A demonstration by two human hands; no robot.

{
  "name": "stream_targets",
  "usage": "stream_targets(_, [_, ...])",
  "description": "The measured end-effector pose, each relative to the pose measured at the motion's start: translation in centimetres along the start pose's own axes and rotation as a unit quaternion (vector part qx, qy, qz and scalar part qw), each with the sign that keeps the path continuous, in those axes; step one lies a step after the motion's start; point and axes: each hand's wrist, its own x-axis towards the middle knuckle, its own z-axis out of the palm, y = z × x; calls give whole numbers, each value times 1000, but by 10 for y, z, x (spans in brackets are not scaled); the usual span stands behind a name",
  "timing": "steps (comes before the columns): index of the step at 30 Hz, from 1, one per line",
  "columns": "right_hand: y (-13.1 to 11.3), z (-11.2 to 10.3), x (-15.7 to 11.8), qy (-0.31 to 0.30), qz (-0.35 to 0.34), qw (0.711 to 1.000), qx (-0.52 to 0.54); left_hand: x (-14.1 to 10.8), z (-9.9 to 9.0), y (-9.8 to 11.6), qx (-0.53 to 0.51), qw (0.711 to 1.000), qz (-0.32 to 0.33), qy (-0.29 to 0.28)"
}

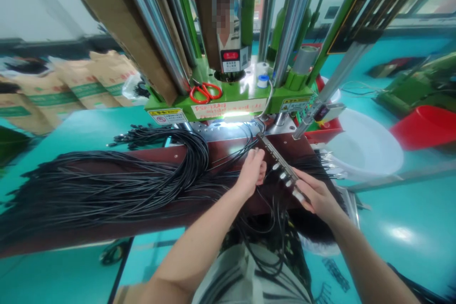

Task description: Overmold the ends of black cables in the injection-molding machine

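Observation:
My right hand (315, 192) grips the near end of a long metal bar (276, 154), which slants from the machine toward me. Several pale connectors (283, 175) sit along the bar's near side, with black cables around them. My left hand (252, 171) is closed just left of the bar, beside thin black cables; what its fingers hold, if anything, is too small to make out. A thick bundle of black cables (142, 175) lies on the dark red table (149, 225) to the left, curving back on itself.
Behind the table stands a green machine (231, 97) with steel columns, bearing red-handled scissors (205, 92) and a blue-and-white spool (262, 81). At right are a white tub (366, 145) and a red container (427, 128). Paper sacks (81, 80) stand at left.

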Motion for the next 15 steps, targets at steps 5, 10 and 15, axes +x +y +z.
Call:
stream_targets(5, [0, -1, 1, 5, 0, 1000, -1, 0, 6, -15, 17, 999, 52, 0])
stream_targets(10, [0, -1, 0, -2, -3, 1000, -16, -1, 1, -13, 32, 998, 38, -24])
stream_targets(15, [1, -2, 1, -8, -9, 999, -37, 0, -2, -9, 6, 1000, 6, -26])
